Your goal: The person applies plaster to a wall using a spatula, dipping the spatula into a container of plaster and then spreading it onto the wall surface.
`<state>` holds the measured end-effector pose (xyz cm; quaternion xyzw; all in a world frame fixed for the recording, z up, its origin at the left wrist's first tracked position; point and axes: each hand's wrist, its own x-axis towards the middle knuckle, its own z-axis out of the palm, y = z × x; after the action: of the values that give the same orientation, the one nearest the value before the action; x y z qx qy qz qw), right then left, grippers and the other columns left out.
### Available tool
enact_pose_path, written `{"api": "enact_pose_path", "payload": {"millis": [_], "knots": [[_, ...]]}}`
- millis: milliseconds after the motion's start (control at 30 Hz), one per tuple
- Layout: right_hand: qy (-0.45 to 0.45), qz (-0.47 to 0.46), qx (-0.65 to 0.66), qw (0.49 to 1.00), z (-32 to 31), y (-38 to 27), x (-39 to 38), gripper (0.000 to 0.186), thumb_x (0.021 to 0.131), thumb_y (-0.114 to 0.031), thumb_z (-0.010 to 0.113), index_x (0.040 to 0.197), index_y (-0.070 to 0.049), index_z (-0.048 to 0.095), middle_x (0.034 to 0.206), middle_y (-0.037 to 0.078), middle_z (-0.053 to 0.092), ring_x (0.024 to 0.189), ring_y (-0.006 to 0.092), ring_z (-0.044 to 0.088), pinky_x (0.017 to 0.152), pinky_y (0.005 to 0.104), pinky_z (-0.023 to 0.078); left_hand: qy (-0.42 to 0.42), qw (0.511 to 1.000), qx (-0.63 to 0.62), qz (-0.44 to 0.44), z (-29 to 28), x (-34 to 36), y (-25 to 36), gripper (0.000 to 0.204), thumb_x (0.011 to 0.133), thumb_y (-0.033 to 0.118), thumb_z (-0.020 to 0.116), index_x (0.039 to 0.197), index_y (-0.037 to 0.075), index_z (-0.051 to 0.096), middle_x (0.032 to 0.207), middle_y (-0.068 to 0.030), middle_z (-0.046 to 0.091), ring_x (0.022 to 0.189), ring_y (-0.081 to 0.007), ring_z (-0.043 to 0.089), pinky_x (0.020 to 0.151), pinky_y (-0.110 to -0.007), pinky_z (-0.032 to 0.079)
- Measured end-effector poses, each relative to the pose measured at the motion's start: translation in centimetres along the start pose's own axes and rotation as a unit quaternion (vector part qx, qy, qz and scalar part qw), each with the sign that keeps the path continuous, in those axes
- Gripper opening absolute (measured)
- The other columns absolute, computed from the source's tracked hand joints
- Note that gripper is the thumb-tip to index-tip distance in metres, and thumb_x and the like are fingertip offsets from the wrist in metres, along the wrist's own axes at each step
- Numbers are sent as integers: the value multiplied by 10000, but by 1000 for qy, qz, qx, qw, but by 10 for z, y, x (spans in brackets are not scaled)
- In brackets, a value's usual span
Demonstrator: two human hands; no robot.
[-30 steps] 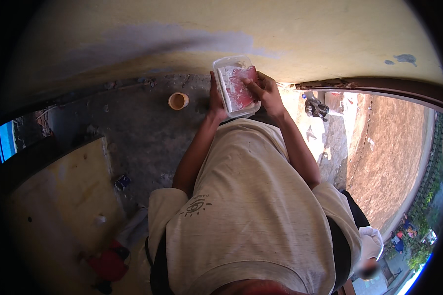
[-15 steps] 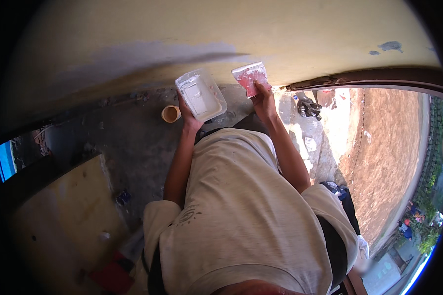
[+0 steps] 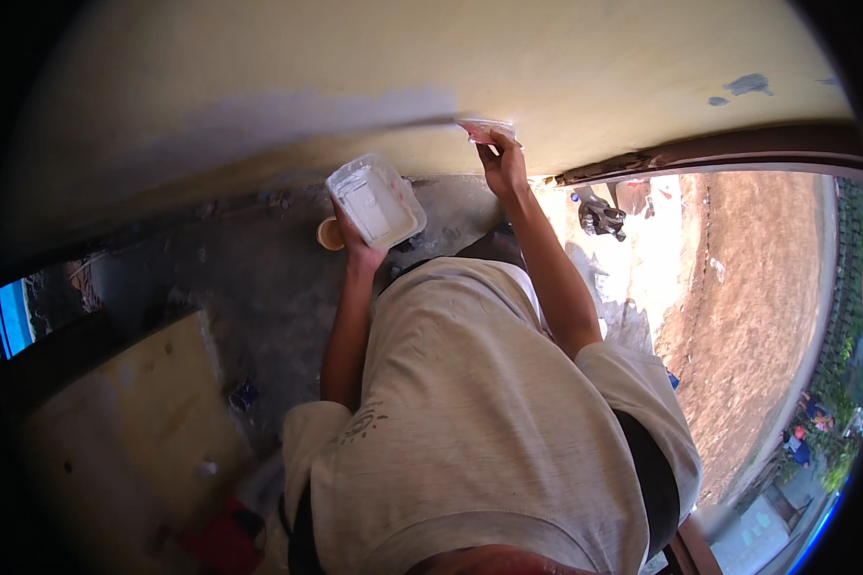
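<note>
- Left hand: gripping the side of a translucent tub of white paste, opening tilted upward; forearm bent forward.
- Right hand: pinching a red, white-smeared spreader close against the wall, contact unclear; arm extended farther forward.

Finding passage between plastic tub and right hand; meeting wall ahead, cup beside left hand.

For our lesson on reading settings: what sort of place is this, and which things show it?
Probably a building under repair: the yellowish wall bears grey patches, the right hand holds a red spreader, and the left hand holds a tub of white paste.
</note>
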<state>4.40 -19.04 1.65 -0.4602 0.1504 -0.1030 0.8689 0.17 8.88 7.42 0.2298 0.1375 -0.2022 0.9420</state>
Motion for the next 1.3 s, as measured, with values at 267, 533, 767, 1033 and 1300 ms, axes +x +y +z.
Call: {"api": "enact_pose_path", "payload": {"millis": [267, 533, 767, 1033, 1300], "knots": [[62, 40, 178, 981, 85, -141, -45, 176, 953, -67, 476, 1006, 36, 609, 1051, 125, 630, 1039, 215, 599, 1028, 371, 448, -10, 1000, -22, -7, 2, -1, -10, 639, 971, 595, 373, 1396, 129, 470, 1369, -77, 534, 1235, -334, 523, 1046, -525, 420], [148, -31, 145, 978, 37, -91, -65, 125, 900, -91, 602, 999, -28, 647, 967, 67, 665, 885, 172, 646, 811, 311, 541, 17, 999, -26, 9, -6, -10, -15, 652, 955, 602, 413, 1399, 126, 464, 1354, -77, 543, 1219, -332, 531, 1068, -525, 398], [255, 187, 185, 930, -49, 69, -13, 158, 897, -81, 576, 1033, -4, 599, 999, 99, 596, 905, 224, 603, 844, 318, 542, 21, 999, -5, 27, -10, -16, -18, 628, 957, 566, 419, 1401, 125, 469, 1353, -86, 551, 1213, -340, 540, 1055, -542, 408], [174, 184, 190, 949, -40, 70, 4, 164, 912, -61, 545, 1049, 21, 580, 1032, 112, 588, 970, 235, 589, 902, 323, 517, 40, 999, 14, 24, -7, -21, -20, 694, 941, 650, 394, 1374, 116, 485, 1293, -109, 586, 1167, -322, 569, 1029, -527, 426], [60, 118, 216, 968, 23, -57, -27, 143, 901, -37, 564, 1028, 28, 579, 979, 132, 607, 924, 228, 606, 886, 306, 526, 19, 999, -34, 13, 0, -17, -16, 696, 938, 660, 398, 1382, 129, 474, 1294, -112, 571, 1167, -332, 563, 1014, -533, 434]]}}
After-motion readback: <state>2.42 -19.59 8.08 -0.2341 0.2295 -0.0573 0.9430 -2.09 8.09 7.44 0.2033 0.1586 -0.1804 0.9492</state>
